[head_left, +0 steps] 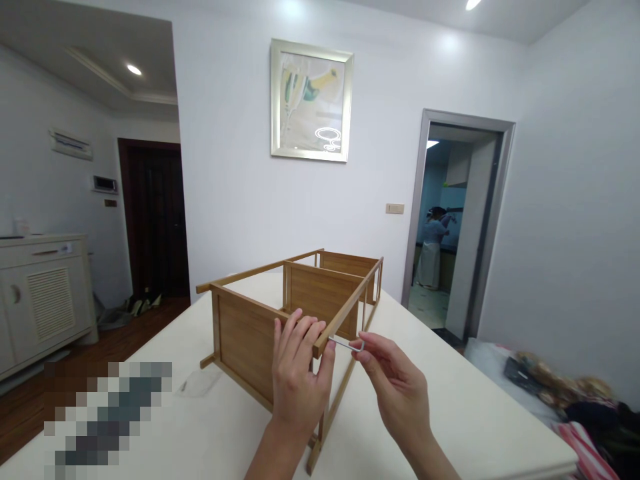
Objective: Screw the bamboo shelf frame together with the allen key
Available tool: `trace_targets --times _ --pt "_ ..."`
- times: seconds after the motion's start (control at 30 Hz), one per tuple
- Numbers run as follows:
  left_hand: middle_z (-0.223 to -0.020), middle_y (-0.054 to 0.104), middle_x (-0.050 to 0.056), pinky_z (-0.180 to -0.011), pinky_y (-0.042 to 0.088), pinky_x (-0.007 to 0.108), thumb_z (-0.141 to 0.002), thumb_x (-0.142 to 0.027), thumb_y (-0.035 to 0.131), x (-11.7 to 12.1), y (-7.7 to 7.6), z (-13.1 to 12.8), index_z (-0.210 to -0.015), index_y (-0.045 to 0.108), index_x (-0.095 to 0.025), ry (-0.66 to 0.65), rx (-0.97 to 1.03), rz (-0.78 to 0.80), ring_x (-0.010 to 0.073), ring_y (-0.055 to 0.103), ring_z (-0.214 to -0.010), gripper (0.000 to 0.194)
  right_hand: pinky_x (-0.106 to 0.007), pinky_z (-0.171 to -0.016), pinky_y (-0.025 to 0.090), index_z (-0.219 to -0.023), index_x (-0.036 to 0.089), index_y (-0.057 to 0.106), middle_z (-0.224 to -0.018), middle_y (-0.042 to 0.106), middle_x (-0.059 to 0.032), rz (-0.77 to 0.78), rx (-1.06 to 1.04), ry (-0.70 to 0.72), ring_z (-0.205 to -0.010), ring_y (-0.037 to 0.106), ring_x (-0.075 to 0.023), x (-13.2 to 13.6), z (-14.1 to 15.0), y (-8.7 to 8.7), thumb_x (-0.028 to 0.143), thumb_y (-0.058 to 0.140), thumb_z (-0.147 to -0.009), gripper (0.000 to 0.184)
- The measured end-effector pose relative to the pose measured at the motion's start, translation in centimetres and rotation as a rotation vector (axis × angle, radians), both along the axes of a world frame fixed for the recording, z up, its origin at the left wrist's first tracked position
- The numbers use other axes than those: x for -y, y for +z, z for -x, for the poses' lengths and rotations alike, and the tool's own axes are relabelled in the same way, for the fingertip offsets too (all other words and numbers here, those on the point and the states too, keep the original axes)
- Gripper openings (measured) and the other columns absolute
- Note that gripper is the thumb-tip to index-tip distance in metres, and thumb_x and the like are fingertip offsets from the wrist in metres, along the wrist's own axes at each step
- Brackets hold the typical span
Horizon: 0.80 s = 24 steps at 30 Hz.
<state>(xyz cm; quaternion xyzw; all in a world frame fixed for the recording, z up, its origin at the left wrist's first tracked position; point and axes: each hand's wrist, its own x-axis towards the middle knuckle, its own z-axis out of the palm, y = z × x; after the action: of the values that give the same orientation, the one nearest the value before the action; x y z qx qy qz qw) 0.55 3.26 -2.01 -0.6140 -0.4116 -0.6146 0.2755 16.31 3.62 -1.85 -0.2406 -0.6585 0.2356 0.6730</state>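
A wooden shelf rack (245, 333) lies on its side on the white table (465, 413), its panels standing upright between long rails. My left hand (297, 380) is closed over the near end of the rack, fingers across the top of the nearest panel and thumb by the rail end. Between the thumb and fingers of my right hand (400, 387) is the bent end of a thin metal hex key (345, 345). Its long arm reaches left to the side of the rail, just beside my left thumb. Whether its tip sits in a screw is hidden.
A clear plastic bag (203, 383) lies left of the rack. Further left on the table is a blurred-out patch (107, 420). Clothes and bags (560, 383) are heaped at the right. Through the doorway a person (433, 247) stands in another room. A white cabinet (45, 300) stands left.
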Motion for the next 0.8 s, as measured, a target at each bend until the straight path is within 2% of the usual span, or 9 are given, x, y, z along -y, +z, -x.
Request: trace_targets --times 0.13,0.23,0.57,0.67,0.8 --pt "-0.115 0.07 0.009 -0.116 0.031 0.058 -0.089 -0.017 0.062 0.1 0.0 -0.1 -0.114 0.062 -0.02 -0.001 -0.001 0.002 0.0271 0.055 -0.127 0.025 -0.029 -0.079 0.056 -0.103 0.027 0.071 -0.094 0.073 -0.0033 -0.148 0.066 -0.075 -0.087 0.069 -0.0177 -0.5 -0.2 0.1 0.023 0.065 -0.09 0.015" --pt "-0.115 0.07 0.009 -0.116 0.031 0.058 -0.089 -0.016 0.061 0.1 0.0 -0.1 -0.114 0.062 -0.019 0.001 0.0 0.001 0.0271 0.056 -0.127 0.025 -0.029 -0.078 0.054 -0.094 0.024 0.07 -0.091 0.072 -0.0039 -0.192 0.091 -0.101 -0.087 0.068 -0.0181 -0.5 -0.1 0.4 0.023 0.063 -0.091 0.007" --pt "-0.115 0.07 0.009 -0.116 0.032 0.058 -0.089 -0.019 0.061 0.1 0.0 -0.1 -0.114 0.061 -0.021 0.0 0.012 0.005 0.0284 0.057 -0.127 0.025 -0.027 -0.066 0.049 -0.08 0.021 0.063 -0.07 0.064 -0.0013 0.002 0.144 -0.114 -0.066 0.06 -0.0159 0.8 0.4 0.6 0.035 0.059 -0.093 0.02" --pt "-0.116 0.07 0.01 -0.116 0.032 0.058 -0.089 -0.018 0.062 0.1 0.0 -0.1 -0.115 0.061 -0.021 -0.003 0.01 -0.001 0.0281 0.056 -0.127 0.027 -0.027 -0.065 0.049 -0.083 0.021 0.064 -0.071 0.066 -0.0013 -0.004 0.147 -0.126 -0.066 0.061 -0.016 0.9 0.5 0.5 0.034 0.058 -0.094 0.018" --pt "-0.116 0.07 0.009 -0.116 0.031 0.058 -0.088 -0.017 0.062 0.0 -0.1 -0.1 -0.116 0.061 -0.021 -0.01 0.008 0.001 0.0277 0.056 -0.128 0.028 -0.028 -0.072 0.052 -0.1 0.023 0.066 -0.086 0.071 -0.0042 -0.126 0.2 -0.149 -0.078 0.067 -0.0177 1.1 0.7 0.5 0.024 0.055 -0.095 0.012"
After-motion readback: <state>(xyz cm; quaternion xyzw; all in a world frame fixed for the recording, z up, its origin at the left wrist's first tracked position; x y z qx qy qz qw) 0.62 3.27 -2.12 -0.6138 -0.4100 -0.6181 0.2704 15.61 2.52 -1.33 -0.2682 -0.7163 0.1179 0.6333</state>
